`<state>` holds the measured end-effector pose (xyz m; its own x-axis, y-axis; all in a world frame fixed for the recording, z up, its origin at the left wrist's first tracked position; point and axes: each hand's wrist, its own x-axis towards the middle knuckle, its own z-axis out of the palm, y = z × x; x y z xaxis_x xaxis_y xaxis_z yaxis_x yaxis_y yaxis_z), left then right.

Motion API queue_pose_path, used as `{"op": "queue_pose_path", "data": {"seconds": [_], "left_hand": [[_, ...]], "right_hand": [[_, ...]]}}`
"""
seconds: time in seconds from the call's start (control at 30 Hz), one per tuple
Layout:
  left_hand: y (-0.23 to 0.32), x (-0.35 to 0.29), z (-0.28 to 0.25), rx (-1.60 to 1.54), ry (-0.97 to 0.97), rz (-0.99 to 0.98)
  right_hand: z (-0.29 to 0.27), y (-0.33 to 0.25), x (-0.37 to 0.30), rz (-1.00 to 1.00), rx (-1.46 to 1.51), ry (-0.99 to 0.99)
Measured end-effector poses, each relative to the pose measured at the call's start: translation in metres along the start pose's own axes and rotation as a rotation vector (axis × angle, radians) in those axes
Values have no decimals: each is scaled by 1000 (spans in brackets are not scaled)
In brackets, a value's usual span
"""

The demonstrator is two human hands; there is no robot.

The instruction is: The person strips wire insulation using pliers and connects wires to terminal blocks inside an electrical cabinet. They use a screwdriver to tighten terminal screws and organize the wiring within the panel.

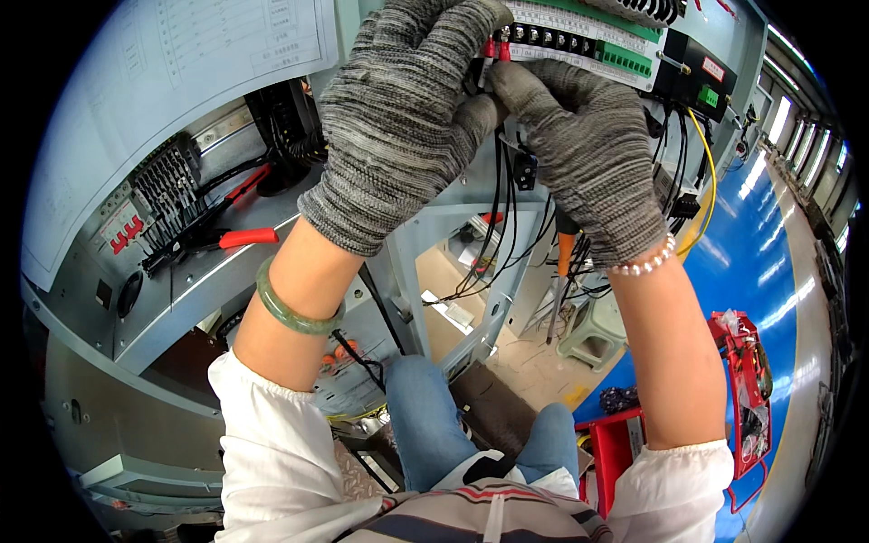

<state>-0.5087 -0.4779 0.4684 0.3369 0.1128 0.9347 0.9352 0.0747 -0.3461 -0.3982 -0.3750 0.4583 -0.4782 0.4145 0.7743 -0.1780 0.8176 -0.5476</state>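
Note:
Both my hands wear grey-black striped knit gloves and meet at a terminal strip on an upright panel. My left hand is closed, its fingertips at wire ends with red sleeves at the strip's left end. Close beside it, my right hand is bent in, thumb and finger close together just under the strip. A screwdriver with an orange and black handle points down from beneath my right palm, its upper end hidden. Black wires hang below my fingertips.
A paper diagram covers the upper left. Below it lie red-handled pliers near a row of breakers. A yellow wire loops at the right. A plastic stool and an open red toolbox stand on the floor.

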Motion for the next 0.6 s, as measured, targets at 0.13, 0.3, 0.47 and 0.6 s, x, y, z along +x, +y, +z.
{"op": "queue_pose_path", "data": {"seconds": [0.13,0.3,0.47,0.6], "left_hand": [[2,-3,0,-21,7,-16],[0,-3,2,-38,57,22],[0,-4,10,-54,79,18],[-2,-6,5,-76,55,-2]], "right_hand": [[12,-5,-7,133,62,82],[14,-9,-9,164,40,106],[14,0,-7,114,-78,168],[18,-5,-8,253,116,159]]}}
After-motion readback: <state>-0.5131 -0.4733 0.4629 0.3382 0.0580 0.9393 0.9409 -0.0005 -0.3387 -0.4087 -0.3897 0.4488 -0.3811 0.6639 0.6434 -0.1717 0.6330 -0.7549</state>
